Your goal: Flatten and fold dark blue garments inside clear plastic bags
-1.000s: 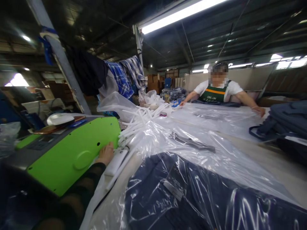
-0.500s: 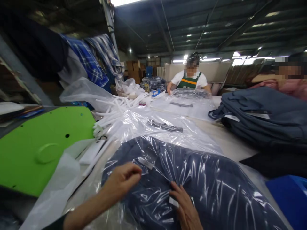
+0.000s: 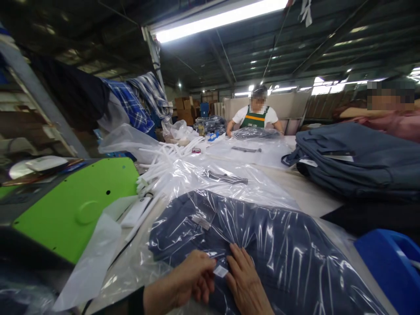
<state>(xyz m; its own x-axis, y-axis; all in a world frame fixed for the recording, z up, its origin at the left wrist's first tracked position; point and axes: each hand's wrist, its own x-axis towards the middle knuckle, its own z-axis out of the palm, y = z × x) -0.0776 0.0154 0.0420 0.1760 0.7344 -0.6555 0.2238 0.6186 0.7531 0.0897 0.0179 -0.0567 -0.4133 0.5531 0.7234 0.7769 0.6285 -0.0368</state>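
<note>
A dark blue-grey backpack (image 3: 282, 245) lies flat inside a clear plastic bag (image 3: 315, 262) in front of me. My left hand (image 3: 193, 278) hovers low over its near part, thumb and forefinger pinched at the left edge of a small white label (image 3: 221, 271). Whether that label is stuck to the plastic I cannot tell. Just right of it, my right hand (image 3: 246, 275) rests with outstretched fingers on the plastic. Through the bag a pale tag (image 3: 201, 222) shows near the pack's upper left.
Clear bags (image 3: 183, 175) with dark straps lie beyond. White strips (image 3: 157, 157) pile up at left, near a green panel (image 3: 95, 197). Stacked backpacks (image 3: 357, 157) and a blue bin (image 3: 390, 262) stand right. A co-worker (image 3: 254, 118) faces me across the table; another person sits far right.
My left hand has come right and down to the label, from above the pack's left part. My right hand stays flat on the bag. The view has tilted up slightly.
</note>
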